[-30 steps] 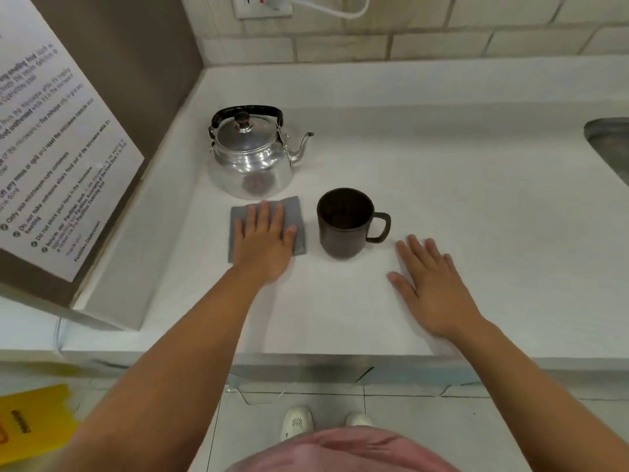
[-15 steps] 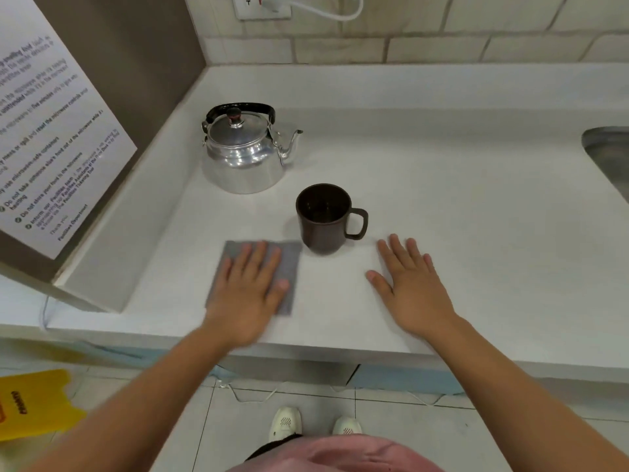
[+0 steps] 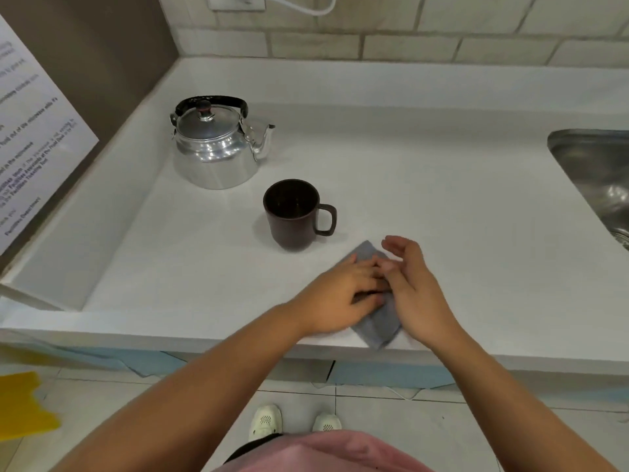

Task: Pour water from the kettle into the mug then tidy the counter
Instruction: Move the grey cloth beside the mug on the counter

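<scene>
A shiny metal kettle (image 3: 218, 148) with a black handle stands at the back left of the white counter (image 3: 442, 199), spout pointing right. A dark brown mug (image 3: 292, 216) stands in front of it, handle to the right. A grey cloth (image 3: 379, 318) lies near the counter's front edge, just right of and in front of the mug. My left hand (image 3: 343, 298) presses flat on the cloth. My right hand (image 3: 415, 287) rests against the cloth's right side, fingers partly curled and touching the left hand's fingers.
A steel sink (image 3: 599, 178) is set into the counter at the right. A brown panel with a printed notice (image 3: 30, 131) rises at the left. A tiled wall with a socket and white cable (image 3: 306, 5) is behind. A yellow object (image 3: 23, 403) lies on the floor.
My left hand has slid the cloth from in front of the kettle toward the front edge and then right, past the mug. My right hand has lifted off the counter and come onto the cloth.
</scene>
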The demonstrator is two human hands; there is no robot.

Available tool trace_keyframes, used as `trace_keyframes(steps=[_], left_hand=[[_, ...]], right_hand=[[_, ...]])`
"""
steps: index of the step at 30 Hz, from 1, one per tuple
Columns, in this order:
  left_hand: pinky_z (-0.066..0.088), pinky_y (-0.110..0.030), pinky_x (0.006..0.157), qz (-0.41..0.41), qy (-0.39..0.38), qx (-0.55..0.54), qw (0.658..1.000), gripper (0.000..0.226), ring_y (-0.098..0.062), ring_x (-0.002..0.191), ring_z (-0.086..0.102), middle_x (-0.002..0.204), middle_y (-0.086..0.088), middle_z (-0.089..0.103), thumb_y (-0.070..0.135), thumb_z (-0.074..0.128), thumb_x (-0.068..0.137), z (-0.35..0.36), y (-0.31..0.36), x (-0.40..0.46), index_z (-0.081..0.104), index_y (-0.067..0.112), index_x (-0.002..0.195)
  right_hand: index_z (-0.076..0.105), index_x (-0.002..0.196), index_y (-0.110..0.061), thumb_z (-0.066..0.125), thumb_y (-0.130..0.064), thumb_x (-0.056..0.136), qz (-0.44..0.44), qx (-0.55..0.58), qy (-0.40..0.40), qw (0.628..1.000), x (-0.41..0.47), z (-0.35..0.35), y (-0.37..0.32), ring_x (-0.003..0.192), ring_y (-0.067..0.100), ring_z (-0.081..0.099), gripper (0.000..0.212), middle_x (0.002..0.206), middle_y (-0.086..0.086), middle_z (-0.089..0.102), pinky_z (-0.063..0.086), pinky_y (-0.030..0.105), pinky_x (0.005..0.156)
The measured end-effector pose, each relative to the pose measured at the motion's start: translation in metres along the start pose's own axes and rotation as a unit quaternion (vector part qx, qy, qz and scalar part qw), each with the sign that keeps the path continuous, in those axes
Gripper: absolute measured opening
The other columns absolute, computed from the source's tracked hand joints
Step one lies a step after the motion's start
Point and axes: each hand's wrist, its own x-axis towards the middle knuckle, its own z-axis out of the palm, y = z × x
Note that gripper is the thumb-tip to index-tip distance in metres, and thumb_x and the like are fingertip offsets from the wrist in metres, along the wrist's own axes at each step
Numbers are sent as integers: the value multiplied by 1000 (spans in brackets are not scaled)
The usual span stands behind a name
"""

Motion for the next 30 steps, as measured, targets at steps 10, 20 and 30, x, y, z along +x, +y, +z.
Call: trace_keyframes(steps=[10, 20, 30], left_hand=[[5, -32, 117, -309, 180, 212, 910, 56, -16, 146, 15, 157, -6, 24, 40, 34, 102, -58, -74, -94, 30, 9, 150], [-5, -26, 116, -314, 155, 263, 899, 64, -8, 144, -1, 160, -4, 12, 48, 27, 101, -52, -82, -91, 19, 11, 152], [-7, -23, 114, -309, 157, 265, 900, 64, -6, 144, -1, 160, -2, 11, 48, 28, 101, -52, -83, -93, 19, 12, 153]], right_hand=[[-7, 151, -31, 15, -57, 96, -42, -407, -120, 904, 53, -17, 38, 146, 17, -19, 65, 161, -8, -14, -11, 40, 116], [-12, 147, -44, 6, -59, 94, -118, -487, -206, 841, 244, 48, 4, 145, 32, -21, 58, 161, 2, -19, -13, 62, 109], [-13, 150, -30, 11, -60, 95, -176, -453, -219, 846, 181, -12, 28, 147, 19, -17, 68, 162, -5, -11, -8, 51, 117]])
